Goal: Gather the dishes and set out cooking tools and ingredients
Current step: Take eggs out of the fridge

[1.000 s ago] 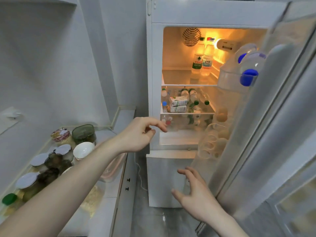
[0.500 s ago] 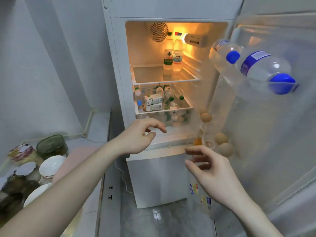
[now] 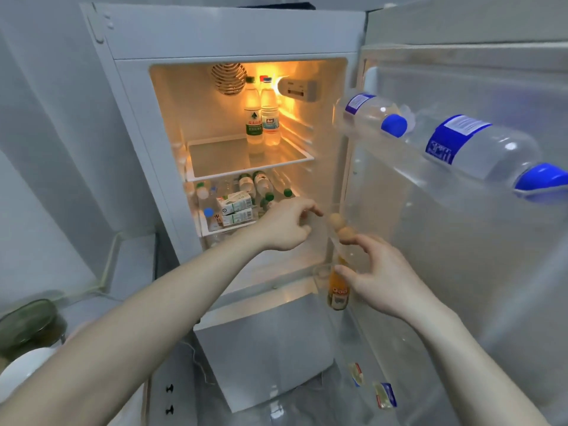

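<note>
Small white fridge (image 3: 215, 35) open, lit; door swung right so rack faces person. Two brown eggs (image 3: 342, 229) in clear door rack, centre. Right hand (image 3: 378, 278) spread, fingertips at nearer egg, likely picking. Left hand (image 3: 287, 224) loosely curled, empty, just left.

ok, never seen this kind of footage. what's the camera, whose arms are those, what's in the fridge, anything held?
There is no robot: one wide-angle camera sits on a person's head and looks down at their bare arms. They face an open white fridge. Two clear water bottles stand on the lit top shelf; more bottles and small white cartons lie below. Two blue-capped bottles lie in the door rack. The right hand reaches for brown eggs in the door, its fingers at one egg; a firm grip is not clear. The left hand hovers, holding nothing.
</note>
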